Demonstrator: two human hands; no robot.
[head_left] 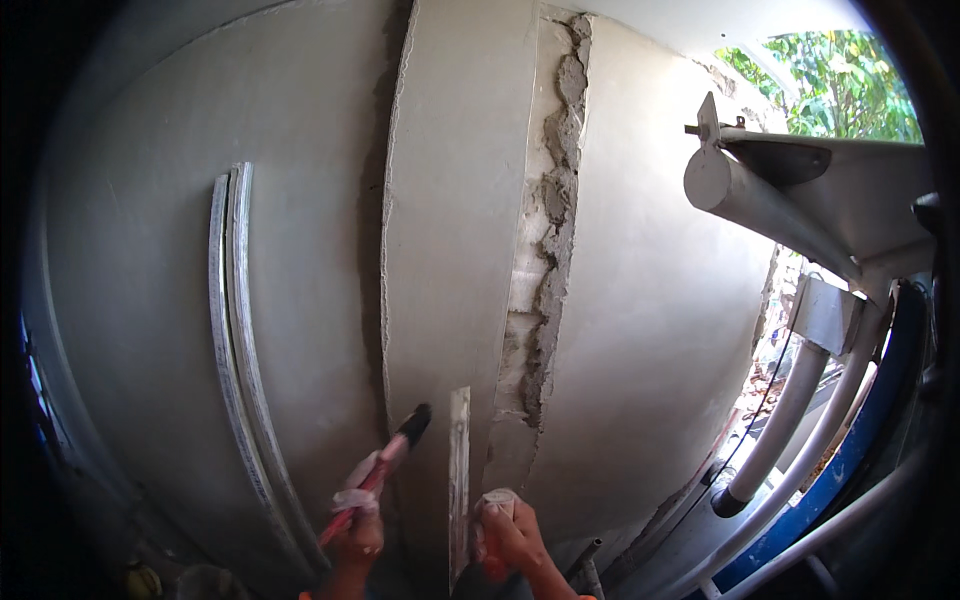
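Note:
My left hand [362,532] is closed round the red handle of a paintbrush [396,452]. Its black bristles point up and to the right, in front of the plastered wall. Whitish wrapping shows on the fingers. Low in the middle, my right hand [515,535] is closed in a fist with whitish material at its top. Something reddish shows beneath it, too blurred to name. Just left of that fist stands a narrow, plaster-smeared straightedge [459,470], upright; whether the hand touches it I cannot tell.
A raised, smooth plaster band [455,200] runs up the wall, with a rough, broken mortar strip [560,200] to its right. Two long metal straightedges [240,300] lean on the wall at left. Grey metal pipes [785,425] and a blue curved part [815,520] crowd the right side.

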